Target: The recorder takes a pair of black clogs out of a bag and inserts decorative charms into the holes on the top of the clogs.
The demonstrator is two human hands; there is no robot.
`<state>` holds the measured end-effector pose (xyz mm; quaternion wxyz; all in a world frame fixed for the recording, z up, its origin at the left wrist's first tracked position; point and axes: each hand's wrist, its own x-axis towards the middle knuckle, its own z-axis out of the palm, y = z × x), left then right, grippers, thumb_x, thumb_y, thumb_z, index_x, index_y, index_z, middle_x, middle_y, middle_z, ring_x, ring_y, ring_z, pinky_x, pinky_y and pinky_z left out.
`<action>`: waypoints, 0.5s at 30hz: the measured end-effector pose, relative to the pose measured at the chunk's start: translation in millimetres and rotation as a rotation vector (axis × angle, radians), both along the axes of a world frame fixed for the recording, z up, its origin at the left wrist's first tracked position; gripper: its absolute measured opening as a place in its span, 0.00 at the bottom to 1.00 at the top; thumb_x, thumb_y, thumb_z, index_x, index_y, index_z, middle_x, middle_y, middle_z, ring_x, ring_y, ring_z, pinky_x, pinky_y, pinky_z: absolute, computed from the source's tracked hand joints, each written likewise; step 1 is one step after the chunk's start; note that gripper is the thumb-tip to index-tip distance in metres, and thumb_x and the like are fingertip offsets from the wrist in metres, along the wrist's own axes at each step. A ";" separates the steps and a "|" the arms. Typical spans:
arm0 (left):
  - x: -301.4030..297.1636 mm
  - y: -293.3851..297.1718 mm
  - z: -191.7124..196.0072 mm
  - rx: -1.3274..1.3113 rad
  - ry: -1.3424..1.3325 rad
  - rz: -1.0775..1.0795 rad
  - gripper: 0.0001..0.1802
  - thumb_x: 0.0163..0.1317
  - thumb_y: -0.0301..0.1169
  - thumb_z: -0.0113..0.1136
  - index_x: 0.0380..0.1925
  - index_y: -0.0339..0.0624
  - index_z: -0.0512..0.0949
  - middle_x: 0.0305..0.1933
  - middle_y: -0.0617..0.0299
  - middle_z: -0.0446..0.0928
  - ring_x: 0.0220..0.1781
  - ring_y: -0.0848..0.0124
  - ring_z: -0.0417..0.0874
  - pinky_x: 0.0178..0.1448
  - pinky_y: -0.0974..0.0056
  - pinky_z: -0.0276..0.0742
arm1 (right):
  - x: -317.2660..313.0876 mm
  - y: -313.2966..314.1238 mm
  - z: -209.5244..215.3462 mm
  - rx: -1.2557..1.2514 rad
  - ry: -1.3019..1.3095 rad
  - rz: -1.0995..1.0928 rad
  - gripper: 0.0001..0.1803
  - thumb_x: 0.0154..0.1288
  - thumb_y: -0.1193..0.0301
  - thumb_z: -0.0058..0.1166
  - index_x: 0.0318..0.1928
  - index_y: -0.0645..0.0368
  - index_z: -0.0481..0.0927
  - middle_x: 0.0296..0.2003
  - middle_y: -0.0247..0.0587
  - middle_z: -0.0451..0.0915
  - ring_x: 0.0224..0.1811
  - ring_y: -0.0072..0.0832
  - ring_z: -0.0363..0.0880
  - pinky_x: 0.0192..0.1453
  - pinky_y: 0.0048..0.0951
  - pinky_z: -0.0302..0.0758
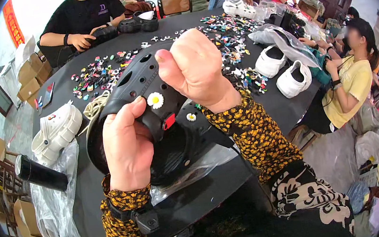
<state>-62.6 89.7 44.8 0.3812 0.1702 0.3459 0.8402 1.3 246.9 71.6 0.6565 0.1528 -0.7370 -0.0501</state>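
Note:
A black clog (123, 97) with round and slotted holes is held up over the table, tilted. My left hand (128, 147) is closed around its side, the thumb beside a white daisy charm (155, 100) on the upper. A red patch (168, 121) shows on the heel strap. My right hand (197, 65) is curled into a fist over the clog's toe end, thumb raised; whatever its fingers hold is hidden. Behind the held clog, a second daisy charm (191, 117) sits on a black surface, partly covered by my right sleeve.
Colourful shoe charms (103, 74) lie scattered over the black table (195, 207). White clogs (56, 130) stand at left, others (293, 79) at right. A black cylinder (40, 172) lies on clear plastic (59, 215). Co-workers sit around, one in black handling a dark clog (104, 34).

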 end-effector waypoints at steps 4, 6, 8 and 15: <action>0.2 -0.4 -1.5 0.029 0.027 0.025 0.11 0.55 0.20 0.53 0.40 0.33 0.75 0.37 0.59 0.79 0.37 0.70 0.81 0.43 0.65 0.78 | -1.1 -2.3 -3.5 -0.084 -0.010 0.032 0.12 0.54 0.79 0.57 0.19 0.62 0.68 0.16 0.40 0.63 0.18 0.37 0.62 0.22 0.33 0.61; 2.4 -0.1 -0.3 -0.013 0.018 0.011 0.11 0.55 0.20 0.53 0.39 0.34 0.76 0.37 0.59 0.79 0.37 0.70 0.80 0.45 0.65 0.77 | 1.9 -0.9 -6.8 -0.132 -0.041 0.007 0.12 0.55 0.78 0.56 0.19 0.62 0.69 0.16 0.40 0.63 0.18 0.36 0.62 0.22 0.32 0.61; 6.1 -1.6 6.8 -0.012 0.001 0.015 0.07 0.54 0.20 0.54 0.34 0.36 0.77 0.33 0.61 0.79 0.34 0.71 0.80 0.42 0.65 0.77 | 0.2 -1.7 -7.6 -0.145 -0.023 0.061 0.11 0.57 0.78 0.55 0.20 0.63 0.69 0.17 0.40 0.64 0.18 0.35 0.62 0.22 0.32 0.61; -0.1 -4.9 3.5 -0.007 0.072 -0.094 0.08 0.53 0.21 0.56 0.35 0.36 0.78 0.32 0.63 0.79 0.34 0.75 0.79 0.41 0.70 0.73 | 0.9 -2.0 -12.8 -0.134 -0.092 0.024 0.08 0.55 0.78 0.56 0.22 0.63 0.72 0.19 0.39 0.69 0.20 0.34 0.65 0.25 0.32 0.63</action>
